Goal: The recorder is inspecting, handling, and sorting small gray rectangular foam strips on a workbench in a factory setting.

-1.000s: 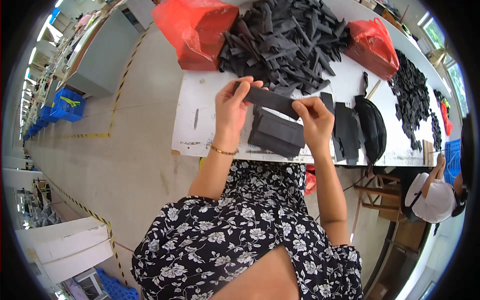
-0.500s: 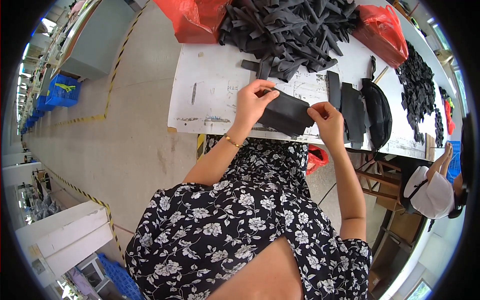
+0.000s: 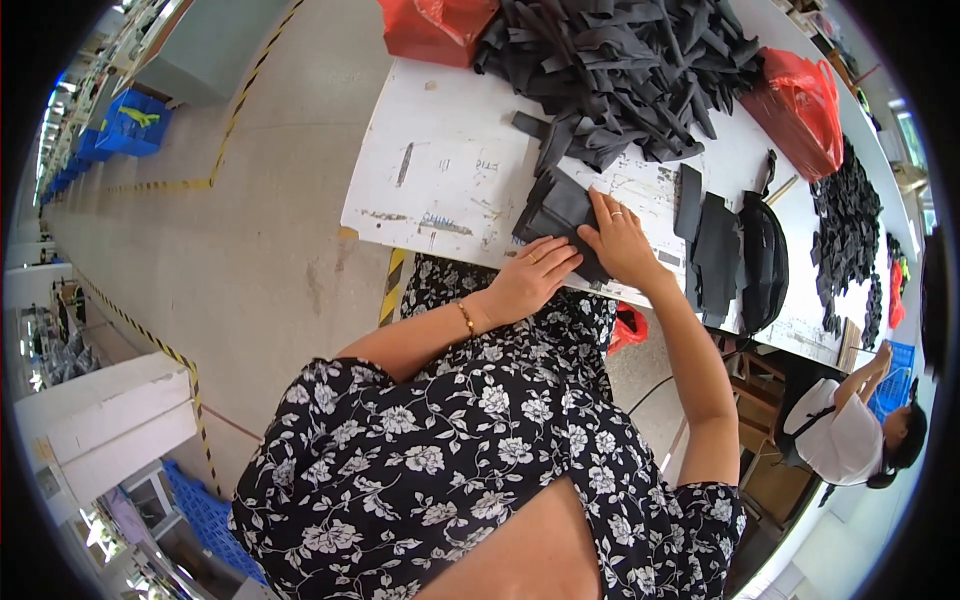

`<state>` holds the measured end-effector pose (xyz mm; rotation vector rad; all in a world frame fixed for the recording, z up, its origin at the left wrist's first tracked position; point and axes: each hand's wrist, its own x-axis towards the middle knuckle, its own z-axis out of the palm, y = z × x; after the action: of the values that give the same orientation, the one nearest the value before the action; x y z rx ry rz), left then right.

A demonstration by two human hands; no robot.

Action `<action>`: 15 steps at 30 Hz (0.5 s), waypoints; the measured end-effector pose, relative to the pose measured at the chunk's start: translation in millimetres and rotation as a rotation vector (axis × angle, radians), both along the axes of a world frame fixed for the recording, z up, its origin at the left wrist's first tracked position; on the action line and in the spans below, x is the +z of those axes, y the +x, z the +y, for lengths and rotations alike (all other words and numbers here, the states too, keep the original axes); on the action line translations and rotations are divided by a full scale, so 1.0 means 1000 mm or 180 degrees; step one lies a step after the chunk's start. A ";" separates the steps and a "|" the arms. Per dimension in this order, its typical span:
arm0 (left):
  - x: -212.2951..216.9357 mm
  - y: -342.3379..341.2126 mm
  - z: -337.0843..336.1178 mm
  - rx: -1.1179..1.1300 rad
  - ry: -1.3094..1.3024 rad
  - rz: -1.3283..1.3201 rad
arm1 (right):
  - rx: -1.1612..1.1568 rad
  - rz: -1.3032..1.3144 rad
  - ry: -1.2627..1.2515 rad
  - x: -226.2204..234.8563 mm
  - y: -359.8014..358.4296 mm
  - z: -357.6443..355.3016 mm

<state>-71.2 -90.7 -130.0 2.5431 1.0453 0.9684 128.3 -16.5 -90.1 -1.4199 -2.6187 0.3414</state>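
A small stack of black fabric pieces (image 3: 553,200) lies on the white table near its front edge, the layers slightly uneven. My left hand (image 3: 527,284) rests at the stack's near edge, its fingers stretched out over it. Flat on the right part of the stack lies my right hand (image 3: 622,243), fingers extended and pressing down. Both hands cover part of the pieces. Just beyond them is a large heap of loose black fabric strips (image 3: 610,70). More flat black pieces (image 3: 717,250) lie in a row to the right of my right hand.
Red plastic bags (image 3: 797,110) flank the heap. A black pouch-like bag (image 3: 765,262) lies right of the row of pieces, with another dark pile (image 3: 845,230) beyond. A person in white (image 3: 840,430) sits at the right. The table's left edge (image 3: 362,165) borders the floor.
Half a second ago both hands held the black pieces up by the upper corners. Now the pieces lie on the table, with both hands lowered flat against them. My view has shifted slightly.
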 end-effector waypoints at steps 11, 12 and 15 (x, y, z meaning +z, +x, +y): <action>-0.020 -0.006 -0.007 -0.0024 0.0101 -0.0194 | -0.0811 0.0430 -0.2700 0.042 -0.002 0.049; -0.019 -0.006 -0.007 -0.0061 0.0116 -0.0197 | -0.0810 0.0419 -0.2700 0.039 0.000 0.048; -0.015 -0.006 -0.007 -0.0090 0.0114 -0.0216 | -0.0631 0.0806 -0.2864 0.035 0.002 0.046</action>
<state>-76.9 -98.0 -145.5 2.5272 0.9790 1.0673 130.7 29.2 -55.4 -1.6579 -2.1399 1.6869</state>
